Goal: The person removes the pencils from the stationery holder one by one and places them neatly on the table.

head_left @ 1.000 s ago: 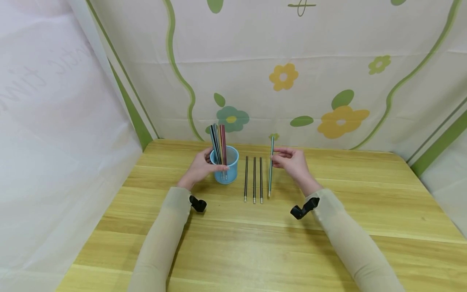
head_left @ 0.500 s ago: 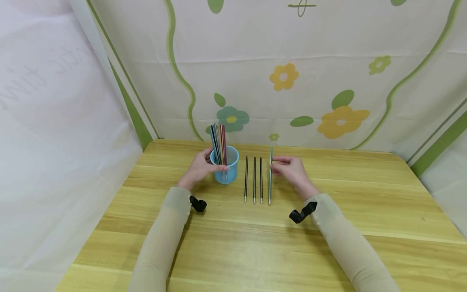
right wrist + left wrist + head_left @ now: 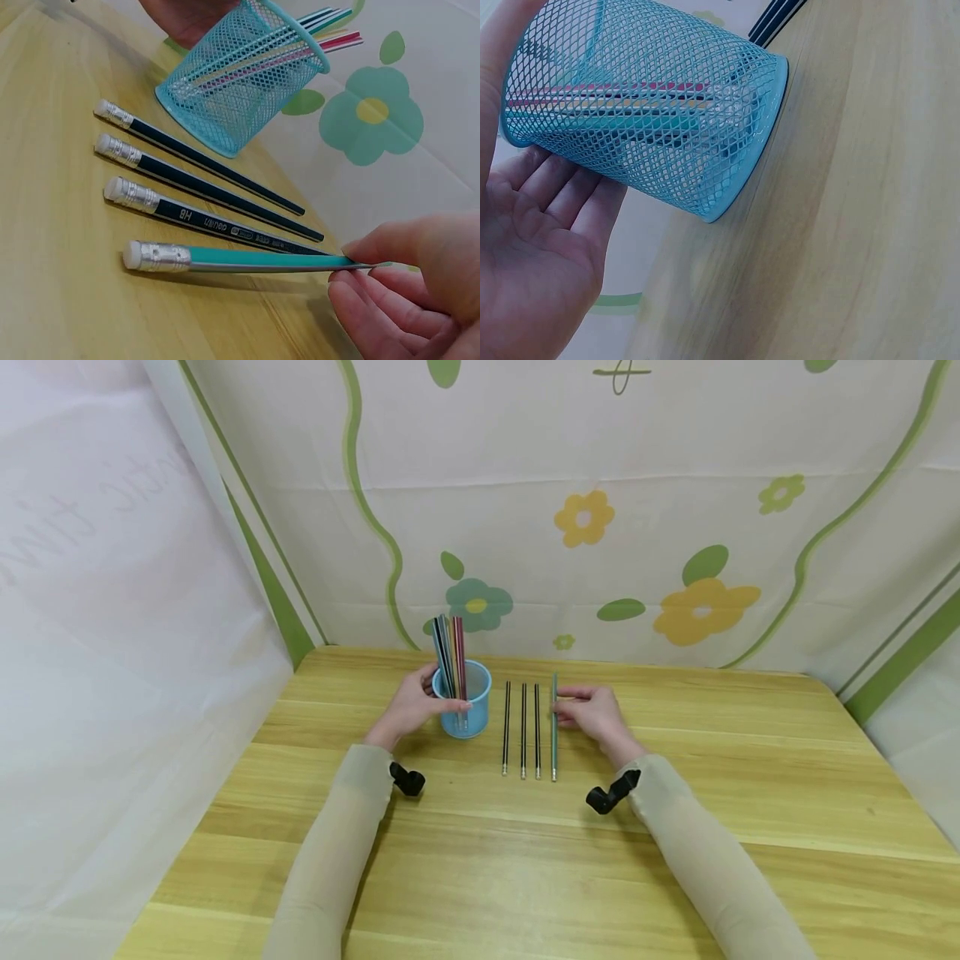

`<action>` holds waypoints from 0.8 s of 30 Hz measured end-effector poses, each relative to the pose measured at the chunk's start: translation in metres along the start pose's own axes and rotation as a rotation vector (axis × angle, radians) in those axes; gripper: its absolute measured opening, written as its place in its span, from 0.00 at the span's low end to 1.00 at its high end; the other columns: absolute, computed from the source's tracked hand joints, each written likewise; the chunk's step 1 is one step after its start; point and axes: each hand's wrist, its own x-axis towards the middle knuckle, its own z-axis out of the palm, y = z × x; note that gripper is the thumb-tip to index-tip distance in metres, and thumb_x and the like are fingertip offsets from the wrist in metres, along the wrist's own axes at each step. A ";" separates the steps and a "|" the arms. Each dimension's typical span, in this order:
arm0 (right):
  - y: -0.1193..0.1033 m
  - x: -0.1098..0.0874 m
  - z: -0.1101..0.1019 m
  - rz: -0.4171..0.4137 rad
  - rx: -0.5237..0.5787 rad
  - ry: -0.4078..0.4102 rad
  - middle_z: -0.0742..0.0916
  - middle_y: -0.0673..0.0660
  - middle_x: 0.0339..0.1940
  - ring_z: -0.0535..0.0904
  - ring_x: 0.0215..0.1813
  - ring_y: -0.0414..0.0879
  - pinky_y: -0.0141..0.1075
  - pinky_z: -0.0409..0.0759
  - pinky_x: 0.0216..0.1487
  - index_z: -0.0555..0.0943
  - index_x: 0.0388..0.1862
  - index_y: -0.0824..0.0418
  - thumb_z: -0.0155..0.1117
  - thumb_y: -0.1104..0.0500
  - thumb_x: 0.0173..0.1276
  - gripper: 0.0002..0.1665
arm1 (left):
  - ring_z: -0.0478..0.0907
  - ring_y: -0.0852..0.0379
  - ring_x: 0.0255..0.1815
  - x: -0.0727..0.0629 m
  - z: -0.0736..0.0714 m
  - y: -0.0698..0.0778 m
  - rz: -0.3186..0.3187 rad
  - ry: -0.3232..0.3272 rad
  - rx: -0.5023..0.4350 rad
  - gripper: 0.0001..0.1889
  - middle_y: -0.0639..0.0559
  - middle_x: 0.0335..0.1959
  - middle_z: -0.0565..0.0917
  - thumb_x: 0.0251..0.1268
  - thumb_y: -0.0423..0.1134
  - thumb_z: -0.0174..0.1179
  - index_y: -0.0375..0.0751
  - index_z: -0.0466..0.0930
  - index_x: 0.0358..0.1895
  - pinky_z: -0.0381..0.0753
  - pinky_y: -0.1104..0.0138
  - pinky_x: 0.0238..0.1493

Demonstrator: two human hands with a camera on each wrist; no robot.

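My left hand (image 3: 407, 705) holds a light blue mesh pencil cup (image 3: 473, 720), thumb across its near side and fingers behind. Several pencils (image 3: 459, 652) lean inside the cup, among them blue, black, yellow and red ones. To its right, three black pencils (image 3: 523, 731) lie side by side on the table, eraser ends toward me. My right hand (image 3: 597, 713) pinches a green pencil (image 3: 262, 259) near its far end, between thumb and fingers. This pencil lies along the right of the black row, roughly parallel, its white eraser low over the wood; whether it fully touches cannot be told.
The wooden table (image 3: 480, 877) ends at the back against a white cloth (image 3: 495, 435) printed with flowers. Another white cloth (image 3: 112, 610) hangs at the left side. A black wrist camera (image 3: 408, 779) sits on each sleeve.
My right hand has come down and toward me with the green pencil, which has gone from tilted up to lying beside the black ones, shifted slightly left. The left hand and cup stay put.
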 end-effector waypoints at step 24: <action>0.000 0.001 0.010 -0.006 -0.223 0.050 0.88 0.63 0.42 0.86 0.34 0.48 0.36 0.86 0.37 0.84 0.55 0.70 0.72 0.65 0.65 0.20 | 0.75 0.45 0.63 0.011 -0.003 -0.021 0.005 -0.006 -0.012 0.47 0.39 0.65 0.77 0.57 0.35 0.77 0.37 0.59 0.79 0.73 0.53 0.66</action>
